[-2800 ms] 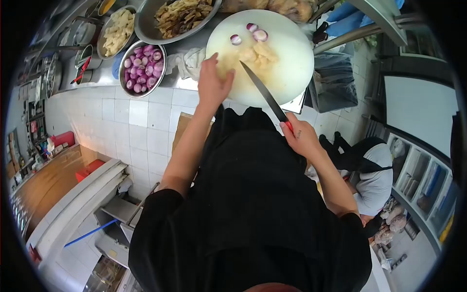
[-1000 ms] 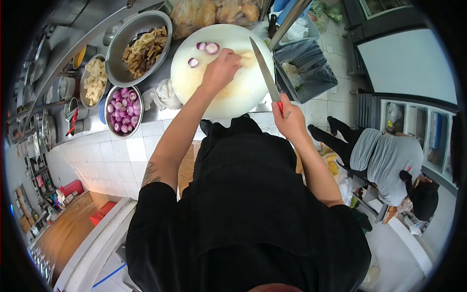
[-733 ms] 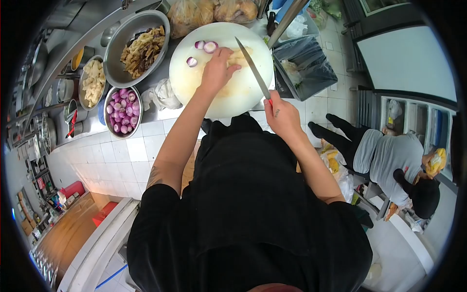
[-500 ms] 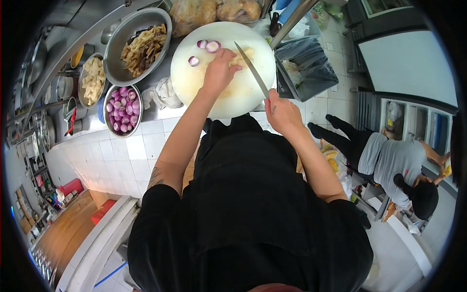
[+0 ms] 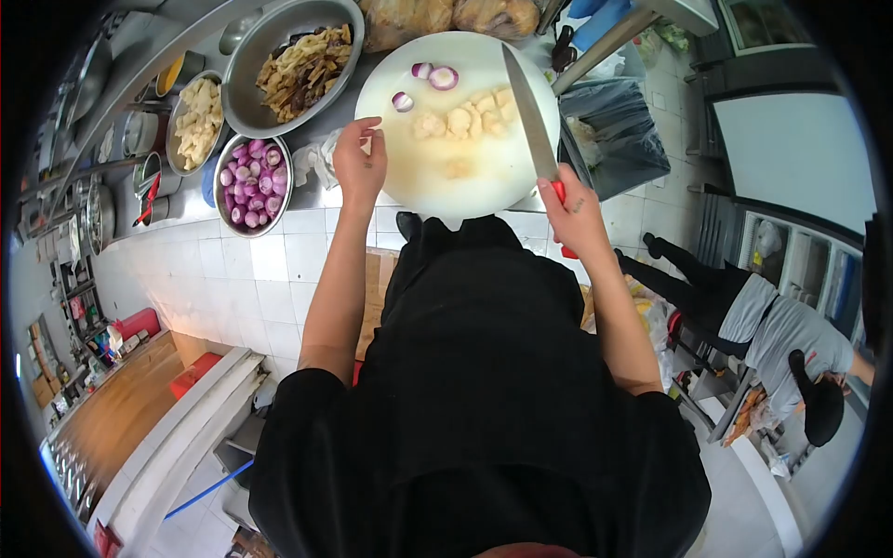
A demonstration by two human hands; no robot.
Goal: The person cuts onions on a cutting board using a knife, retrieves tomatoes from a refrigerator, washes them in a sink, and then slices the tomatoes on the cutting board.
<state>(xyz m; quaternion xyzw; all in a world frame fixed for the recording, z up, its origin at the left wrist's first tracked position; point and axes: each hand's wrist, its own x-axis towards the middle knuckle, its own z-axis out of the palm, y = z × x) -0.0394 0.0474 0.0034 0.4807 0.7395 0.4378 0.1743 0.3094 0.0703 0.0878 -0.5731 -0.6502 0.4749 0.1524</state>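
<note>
A red-handled kitchen knife [image 5: 530, 110] slants over the right side of the chopping board [image 5: 484, 181], the right hand [image 5: 575, 212] closed round its handle. Pale chunks [image 5: 459, 123] and onion pieces [image 5: 444, 78] lie nearby. The left hand [image 5: 360, 167], fingers half-curled and empty, hangs at the board's left edge.
</note>
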